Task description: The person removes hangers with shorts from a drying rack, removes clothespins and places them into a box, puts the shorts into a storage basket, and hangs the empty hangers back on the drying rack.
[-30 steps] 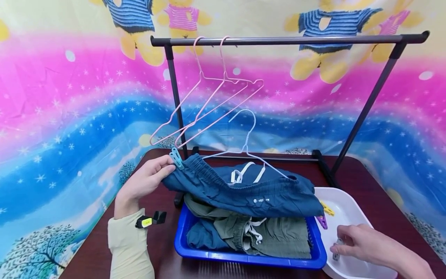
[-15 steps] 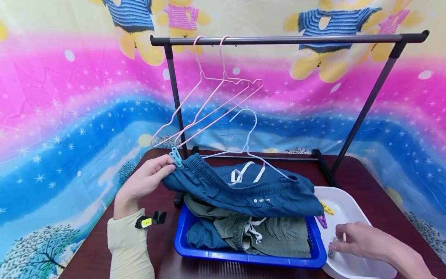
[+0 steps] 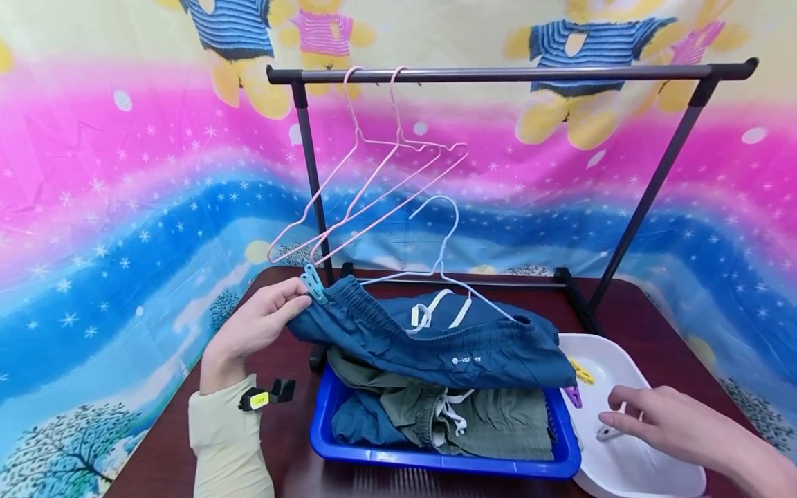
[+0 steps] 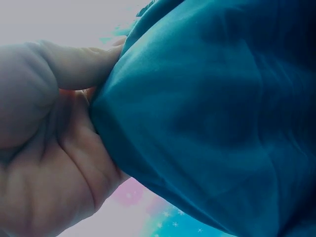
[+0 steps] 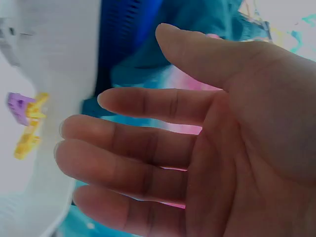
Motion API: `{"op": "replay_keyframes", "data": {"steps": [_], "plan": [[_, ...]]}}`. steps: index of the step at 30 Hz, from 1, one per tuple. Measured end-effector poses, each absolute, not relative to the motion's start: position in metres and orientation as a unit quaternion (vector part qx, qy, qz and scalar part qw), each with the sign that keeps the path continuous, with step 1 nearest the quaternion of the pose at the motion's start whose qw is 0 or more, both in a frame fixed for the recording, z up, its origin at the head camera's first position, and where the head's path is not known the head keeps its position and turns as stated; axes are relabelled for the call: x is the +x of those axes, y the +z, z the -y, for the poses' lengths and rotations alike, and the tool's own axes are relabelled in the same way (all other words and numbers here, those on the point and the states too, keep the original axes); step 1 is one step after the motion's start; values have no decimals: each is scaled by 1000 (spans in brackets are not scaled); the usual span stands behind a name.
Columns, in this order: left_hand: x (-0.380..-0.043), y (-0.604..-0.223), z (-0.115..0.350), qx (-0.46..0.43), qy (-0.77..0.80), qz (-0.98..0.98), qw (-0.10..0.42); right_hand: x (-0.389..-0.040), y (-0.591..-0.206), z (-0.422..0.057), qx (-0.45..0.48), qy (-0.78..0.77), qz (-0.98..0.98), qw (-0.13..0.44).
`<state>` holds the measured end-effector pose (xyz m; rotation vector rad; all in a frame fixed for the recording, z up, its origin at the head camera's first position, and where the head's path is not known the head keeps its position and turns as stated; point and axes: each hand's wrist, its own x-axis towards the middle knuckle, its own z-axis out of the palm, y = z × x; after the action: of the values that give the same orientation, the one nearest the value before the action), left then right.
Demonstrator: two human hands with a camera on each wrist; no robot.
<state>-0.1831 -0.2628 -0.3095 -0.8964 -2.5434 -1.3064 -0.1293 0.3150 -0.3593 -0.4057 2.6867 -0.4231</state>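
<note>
My left hand (image 3: pixel 261 315) pinches the left end of a pair of dark blue shorts (image 3: pixel 398 339), beside a light blue clothes peg (image 3: pixel 314 283) clipped at the waistband. In the left wrist view the thumb presses the blue fabric (image 4: pixel 187 108). A pale blue hanger (image 3: pixel 442 249) pokes up from the waist opening. My right hand (image 3: pixel 666 418) hovers over the white tray (image 3: pixel 623 373), fingers loosely bent. Below its fingertips lies a grey clothes peg (image 3: pixel 605 433). The right wrist view shows the palm (image 5: pixel 207 163) holding nothing.
A blue basket (image 3: pixel 448 456) beneath the shorts holds green and blue clothes. A yellow peg (image 3: pixel 583 371) and a purple peg (image 3: pixel 571 396) sit at the tray's left side. Two pink hangers (image 3: pixel 349 200) hang on the black rack (image 3: pixel 510 74) behind.
My right fingers were at the grey peg; they now stand apart and slightly higher, with the peg lying in the tray. The left hand keeps its hold on the shorts.
</note>
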Motion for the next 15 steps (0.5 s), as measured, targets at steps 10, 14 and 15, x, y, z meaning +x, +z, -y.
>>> {"op": "replay_keyframes", "data": {"steps": [10,14,15], "plan": [[-182,-308,259,-306,-431,845,84,-119,-320,-300,-162,-69,-979,102],[-182,-310,258,-306,-424,848,88,-112,-307,-287,-187,-71,-979,48],[-181,-310,257,-305,-423,849,89,-111,-303,-284,-196,-72,-977,34]]}}
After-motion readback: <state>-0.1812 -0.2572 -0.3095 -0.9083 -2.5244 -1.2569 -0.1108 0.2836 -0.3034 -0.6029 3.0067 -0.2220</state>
